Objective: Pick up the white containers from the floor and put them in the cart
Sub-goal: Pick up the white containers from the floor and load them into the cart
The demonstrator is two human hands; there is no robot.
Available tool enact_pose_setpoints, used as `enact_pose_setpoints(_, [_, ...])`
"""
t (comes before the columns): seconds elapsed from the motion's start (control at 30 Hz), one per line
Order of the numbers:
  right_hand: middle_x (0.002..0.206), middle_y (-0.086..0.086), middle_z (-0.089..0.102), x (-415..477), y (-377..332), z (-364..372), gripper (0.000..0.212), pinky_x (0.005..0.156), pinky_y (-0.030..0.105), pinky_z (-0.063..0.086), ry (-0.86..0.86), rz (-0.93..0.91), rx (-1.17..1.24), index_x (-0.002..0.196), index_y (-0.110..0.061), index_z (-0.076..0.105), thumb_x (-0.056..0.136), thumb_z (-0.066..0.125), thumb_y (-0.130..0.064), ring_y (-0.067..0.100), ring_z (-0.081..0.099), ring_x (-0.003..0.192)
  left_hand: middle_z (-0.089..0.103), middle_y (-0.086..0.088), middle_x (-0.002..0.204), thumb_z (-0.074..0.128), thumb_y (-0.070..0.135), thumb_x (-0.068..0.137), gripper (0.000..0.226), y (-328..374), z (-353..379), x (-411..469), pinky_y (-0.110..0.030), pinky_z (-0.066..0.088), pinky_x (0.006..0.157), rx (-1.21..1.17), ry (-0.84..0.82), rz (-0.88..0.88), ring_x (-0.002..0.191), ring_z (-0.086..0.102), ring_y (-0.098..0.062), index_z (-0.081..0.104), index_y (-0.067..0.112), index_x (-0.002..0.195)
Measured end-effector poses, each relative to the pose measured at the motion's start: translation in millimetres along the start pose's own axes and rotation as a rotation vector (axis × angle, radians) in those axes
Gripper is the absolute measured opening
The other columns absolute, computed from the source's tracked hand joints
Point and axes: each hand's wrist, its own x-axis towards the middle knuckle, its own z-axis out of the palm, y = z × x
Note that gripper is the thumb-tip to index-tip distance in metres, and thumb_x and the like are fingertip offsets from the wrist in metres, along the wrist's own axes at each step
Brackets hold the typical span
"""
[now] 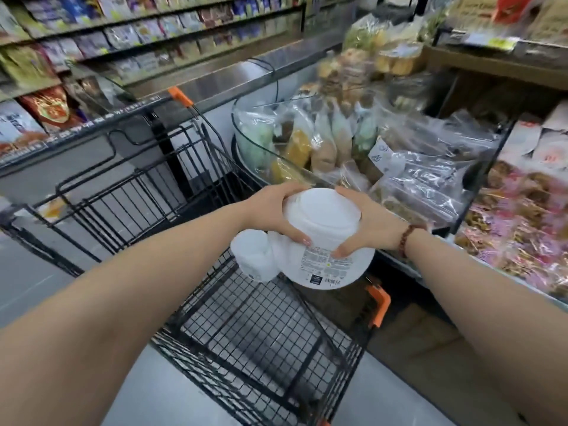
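A large white container (pixel 322 229) with a wide white lid and a printed label hangs over the black wire cart (pixel 246 327). My left hand (pixel 273 210) grips its left side and my right hand (pixel 368 226) grips its right side, thumbs near the label. A smaller white container (pixel 253 256) lies just left of and below the big one, over the cart's rear basket; whether it is attached or resting in the cart I cannot tell.
The cart has orange corner guards (pixel 379 302) and stands on grey floor. To the right is an open display case (pixel 430 167) of bagged goods. Shelves of packaged snacks (pixel 107 41) line the left and back.
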Motion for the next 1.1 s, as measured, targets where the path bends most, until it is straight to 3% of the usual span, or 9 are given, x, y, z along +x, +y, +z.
enact_pose_setpoints(0.03, [0.111,-0.017,0.04,6.1,8.3,5.4,0.1,0.078,0.005,0.032,0.003,0.03,0.018,0.137,-0.013,0.037,0.054,0.091,-0.009,-0.001,0.033,0.103,0.048,0.015,0.122,0.092,0.04,0.053,0.1,-8.3,2.4,4.7,-0.027,0.036,0.099,-0.001,-0.023,-0.013,0.114,0.045,-0.01,0.04,0.028,0.137])
enact_pose_setpoints(0.1, [0.122,-0.01,0.038,16.3,24.7,21.9,0.106,0.088,0.01,0.028,0.012,0.083,0.044,0.142,-0.012,0.031,0.054,0.091,-0.008,0.002,0.031,0.111,0.049,0.012,0.124,0.092,0.04,0.051,0.099,-27.4,9.7,13.9,-0.031,0.039,0.1,-0.016,-0.065,-0.025,0.116,0.046,-0.013,0.041,0.029,0.135])
enact_pose_setpoints(0.2, [0.139,-0.006,0.032,29.1,35.7,49.7,0.127,0.106,0.029,0.029,0.032,0.149,0.033,0.147,-0.018,0.023,0.041,0.092,-0.034,0.01,0.03,0.127,0.049,0.014,0.127,0.093,0.041,0.047,0.1,-61.4,23.8,25.5,-0.035,0.04,0.102,-0.041,-0.115,-0.002,0.118,0.045,-0.012,0.042,0.031,0.133])
enact_pose_setpoints(0.33, [0.131,-0.01,0.042,48.3,55.8,92.8,0.105,0.103,0.043,0.037,0.067,0.217,0.026,0.127,-0.034,0.039,0.038,0.093,-0.041,0.013,0.041,0.121,0.045,0.017,0.131,0.093,0.043,0.045,0.105,-106.9,43.6,38.5,-0.035,0.037,0.105,-0.064,-0.18,0.026,0.12,0.042,-0.009,0.039,0.033,0.135])
enact_pose_setpoints(0.4, [0.138,-0.009,0.037,48.6,64.2,110.2,0.118,0.106,0.049,0.035,0.091,0.257,-0.01,0.137,-0.033,0.033,0.034,0.09,-0.05,0.017,0.036,0.129,0.043,0.018,0.131,0.093,0.043,0.045,0.105,-120.9,53.2,41.0,-0.034,0.035,0.105,-0.07,-0.202,0.056,0.121,0.04,-0.008,0.038,0.034,0.134])
enact_pose_setpoints(0.5, [0.142,-0.006,0.03,55.0,74.8,134.6,0.121,0.108,0.048,0.032,0.095,0.342,-0.015,0.141,-0.031,0.024,0.041,0.09,-0.04,0.02,0.029,0.133,0.042,0.016,0.132,0.093,0.043,0.046,0.104,-147.4,67.7,49.7,-0.031,0.034,0.102,-0.071,-0.289,0.072,0.12,0.039,-0.007,0.036,0.035,0.133])
enact_pose_setpoints(0.7, [0.147,-0.006,0.021,68.5,113.2,185.2,0.14,0.113,0.049,0.027,0.009,0.517,-0.155,0.147,-0.033,0.005,0.03,0.076,-0.064,0.024,0.022,0.137,0.042,0.007,0.136,0.094,0.039,0.044,0.11,-192.1,107.9,67.4,-0.029,0.035,0.099,-0.048,-0.394,0.08,0.121,0.039,-0.012,0.034,0.03,0.136])
enact_pose_setpoints(0.87, [0.144,-0.007,0.02,71.0,142.8,215.8,0.137,0.112,0.05,0.03,0.062,0.598,-0.197,0.144,-0.04,-0.002,0.039,0.084,-0.056,0.026,0.024,0.133,0.042,0.003,0.134,0.094,0.04,0.04,0.115,-218.0,144.3,76.1,-0.035,0.039,0.104,-0.09,-0.428,0.059,0.121,0.038,-0.014,0.029,0.041,0.135])
enact_pose_setpoints(1.1, [0.136,-0.005,0.021,76.3,175.9,241.3,0.13,0.107,0.048,0.033,0.119,0.584,-0.247,0.146,-0.03,0.002,0.044,0.082,-0.043,0.021,0.025,0.122,0.038,0.007,0.128,0.092,0.037,0.043,0.113,-234.0,175.8,89.2,-0.041,0.039,0.107,-0.117,-0.428,0.032,0.124,0.037,-0.016,0.026,0.045,0.134])
